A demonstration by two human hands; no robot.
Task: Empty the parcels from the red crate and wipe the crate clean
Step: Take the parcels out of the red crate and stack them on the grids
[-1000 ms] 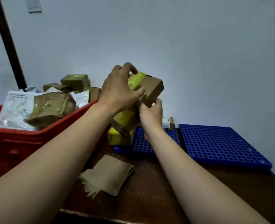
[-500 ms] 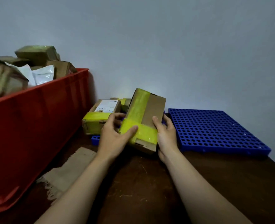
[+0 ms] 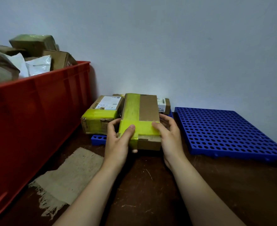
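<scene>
Both hands are gripping a cardboard parcel (image 3: 141, 121) banded in yellow tape: the left hand (image 3: 118, 142) is clasping its near left corner, thumb on top, while the right hand (image 3: 169, 136) is cupping the right side. The parcel is sitting beside a labelled box (image 3: 101, 116) on a mostly hidden blue tray (image 3: 98, 139). The red crate (image 3: 36, 111), cut off at left, is holding more parcels (image 3: 33, 57). A frayed cloth (image 3: 69, 175) is lying near the crate. A bare perforated blue tray (image 3: 229, 132) is lying to the right.
</scene>
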